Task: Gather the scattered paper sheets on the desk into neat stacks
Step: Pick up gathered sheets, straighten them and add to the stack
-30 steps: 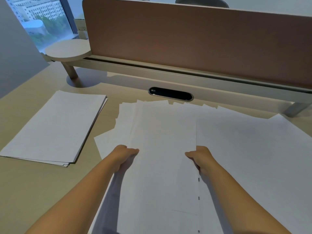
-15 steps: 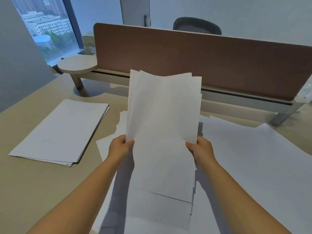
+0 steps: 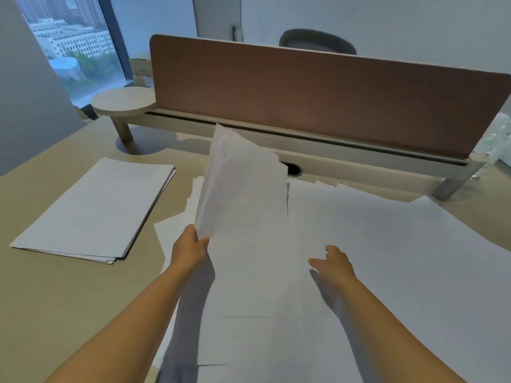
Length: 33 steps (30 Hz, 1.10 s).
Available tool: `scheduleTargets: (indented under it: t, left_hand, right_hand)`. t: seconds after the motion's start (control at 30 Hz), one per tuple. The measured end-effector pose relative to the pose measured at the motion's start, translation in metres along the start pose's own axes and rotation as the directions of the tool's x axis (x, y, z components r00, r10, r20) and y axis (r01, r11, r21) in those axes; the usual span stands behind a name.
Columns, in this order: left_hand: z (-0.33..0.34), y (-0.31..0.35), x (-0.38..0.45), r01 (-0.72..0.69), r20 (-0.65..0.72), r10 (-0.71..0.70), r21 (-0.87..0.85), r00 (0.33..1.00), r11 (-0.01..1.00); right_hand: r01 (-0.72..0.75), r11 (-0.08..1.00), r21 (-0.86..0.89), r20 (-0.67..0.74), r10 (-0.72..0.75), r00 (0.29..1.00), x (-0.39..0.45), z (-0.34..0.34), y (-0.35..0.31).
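Finished stack point(image 3: 94, 208) lies well left of both hands, long axis running away; loose sheets point(image 3: 387, 258) spread under and right; left hand point(image 3: 190, 251), nearer, pinches a raised bundle point(image 3: 243, 186); right hand point(image 3: 333, 262) hovers open, empty

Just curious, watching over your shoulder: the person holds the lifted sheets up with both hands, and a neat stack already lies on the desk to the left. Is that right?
Not quite. The head view shows only the left hand gripping the lifted sheets at their lower left corner; the right hand is open, fingers spread above the loose paper, holding nothing. The neat stack does lie on the desk to the left.
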<state>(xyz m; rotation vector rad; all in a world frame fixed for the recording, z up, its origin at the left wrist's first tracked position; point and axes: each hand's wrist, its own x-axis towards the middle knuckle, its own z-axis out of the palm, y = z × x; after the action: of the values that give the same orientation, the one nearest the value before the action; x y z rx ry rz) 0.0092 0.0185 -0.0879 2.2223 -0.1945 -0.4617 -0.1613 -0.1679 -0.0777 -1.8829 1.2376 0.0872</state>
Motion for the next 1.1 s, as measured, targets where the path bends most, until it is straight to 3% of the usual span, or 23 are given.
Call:
scheduleTargets:
  t: [0.13, 0.3, 0.47, 0.57, 0.7, 0.87, 1.03, 1.1]
  left_hand:
    - [0.007, -0.025, -0.001, 0.043, -0.021, -0.042, 0.058, 0.999, 0.997]
    - [0.008, -0.034, 0.005, 0.074, 0.017, -0.076, 0.116, 0.997, 0.991]
    - [0.008, -0.032, 0.008, 0.072, 0.059, -0.078, 0.104, 0.995, 0.992]
    - [0.006, -0.032, 0.008, 0.063, 0.05, -0.067, 0.079, 0.997, 0.995]
    - [-0.001, -0.029, 0.015, 0.024, 0.064, -0.028, 0.071, 0.998, 0.997]
    - [-0.007, -0.025, 0.024, 0.015, 0.191, -0.026, 0.059, 0.981, 0.998]
    - [-0.001, -0.017, 0.023, 0.064, 0.339, -0.061, 0.003, 0.939, 0.998]
    - [0.001, -0.016, 0.024, 0.063, 0.365, -0.082, 0.064, 0.927, 0.996]
  right_hand:
    - [-0.058, 0.934, -0.354, 0.038, 0.076, 0.996, 0.002, 0.021, 0.027]
    - [0.05, 0.856, -0.514, -0.014, -0.066, 0.998, 0.005, 0.015, 0.025]
    - [-0.011, 0.839, -0.545, -0.019, 0.0, 1.0, 0.005, 0.011, 0.021]
    - [0.053, 0.763, -0.644, 0.036, -0.04, 0.999, 0.01, 0.01, 0.017]
    - [0.108, 0.841, -0.53, -0.06, -0.164, 0.985, 0.018, 0.005, 0.013]
    - [0.051, 0.957, -0.284, -0.182, -0.106, 0.978, 0.041, 0.005, 0.006]
    - [0.153, 0.988, -0.036, -0.175, -0.157, 0.972, 0.058, 0.022, -0.009]
    - [0.175, 0.984, 0.024, -0.2, -0.167, 0.965, 0.059, 0.026, -0.012]
